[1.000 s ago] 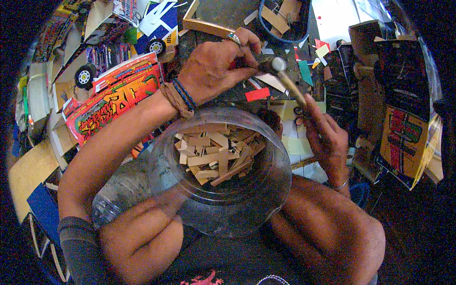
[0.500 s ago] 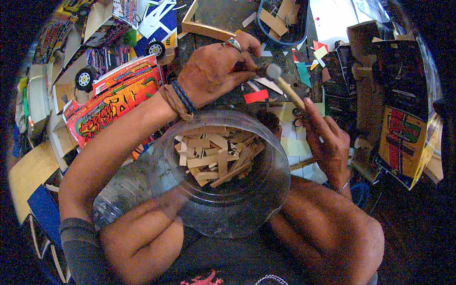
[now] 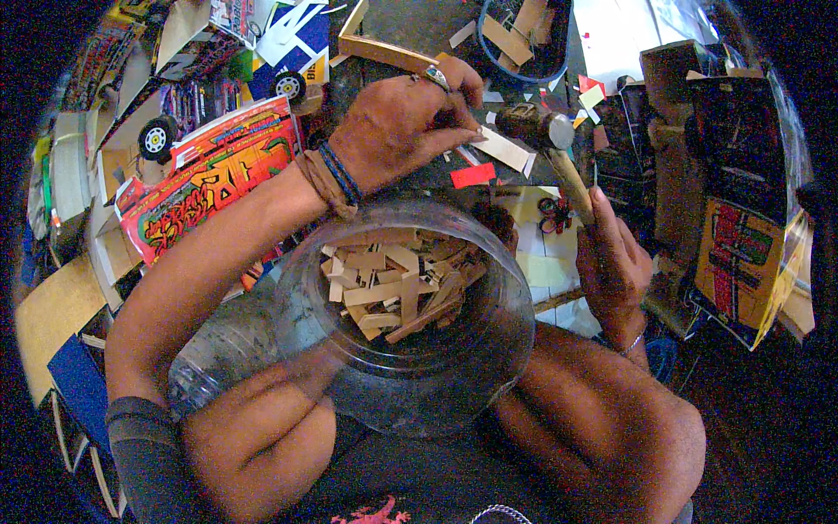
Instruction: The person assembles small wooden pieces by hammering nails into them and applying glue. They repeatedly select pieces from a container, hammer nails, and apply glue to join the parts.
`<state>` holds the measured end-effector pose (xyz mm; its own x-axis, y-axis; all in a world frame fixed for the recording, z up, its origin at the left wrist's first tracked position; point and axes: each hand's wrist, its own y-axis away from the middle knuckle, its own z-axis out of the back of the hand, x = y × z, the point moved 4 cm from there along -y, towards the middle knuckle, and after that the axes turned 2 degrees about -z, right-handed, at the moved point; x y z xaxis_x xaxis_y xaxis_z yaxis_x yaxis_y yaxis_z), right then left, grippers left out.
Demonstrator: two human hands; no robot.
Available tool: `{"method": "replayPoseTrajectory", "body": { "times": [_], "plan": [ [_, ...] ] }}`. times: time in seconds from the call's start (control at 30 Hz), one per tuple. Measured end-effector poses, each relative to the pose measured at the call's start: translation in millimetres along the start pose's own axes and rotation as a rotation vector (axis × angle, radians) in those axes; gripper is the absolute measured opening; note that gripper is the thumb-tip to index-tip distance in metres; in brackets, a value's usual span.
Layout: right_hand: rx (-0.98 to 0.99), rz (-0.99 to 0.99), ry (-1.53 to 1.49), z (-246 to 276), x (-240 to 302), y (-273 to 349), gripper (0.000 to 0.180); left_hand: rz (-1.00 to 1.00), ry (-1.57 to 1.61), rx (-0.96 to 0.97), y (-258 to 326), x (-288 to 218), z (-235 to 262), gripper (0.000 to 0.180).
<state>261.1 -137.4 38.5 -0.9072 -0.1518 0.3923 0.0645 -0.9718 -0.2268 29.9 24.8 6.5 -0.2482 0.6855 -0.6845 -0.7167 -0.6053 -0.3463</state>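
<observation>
My right hand (image 3: 615,266) grips the wooden handle of a hammer (image 3: 546,131), whose metal head is raised just right of my left fingertips. My left hand (image 3: 401,118) reaches over the dark worktable (image 3: 419,31), thumb and finger pinched together. What they pinch, if anything, is too small to make out. Just beyond those fingertips lies a pale flat strip (image 3: 508,150), beside a red scrap (image 3: 472,175). Between my legs stands a clear plastic tub (image 3: 515,349) holding many small wood offcuts (image 3: 406,284).
A wooden frame piece (image 3: 384,52) lies at the table's far side, near a dark-rimmed bin (image 3: 484,52) of wood scraps. Toy trucks with black wheels (image 3: 158,138) and a bright printed panel (image 3: 214,188) crowd the left. A black box-like body (image 3: 738,131) stands at right.
The hammer has swung up and right, away from my left fingertips, and my right hand has shifted slightly right. My left hand stays almost in place.
</observation>
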Motion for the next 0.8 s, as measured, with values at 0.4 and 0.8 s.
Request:
{"method": "replayPoseTrajectory", "body": {
  "times": [0.4, 0.8],
  "plan": [
    [0.096, -0.041, 0.026, -5, 1, 2, 0.069, 0.105, 0.038, 0.018, -2, -1, 1, 0.021],
    [0.17, -0.088, 0.003, -12, -1, 4, 0.065, 0.037, 0.014, -0.011, -1, 1, -1, 0.023]
  ]
}}
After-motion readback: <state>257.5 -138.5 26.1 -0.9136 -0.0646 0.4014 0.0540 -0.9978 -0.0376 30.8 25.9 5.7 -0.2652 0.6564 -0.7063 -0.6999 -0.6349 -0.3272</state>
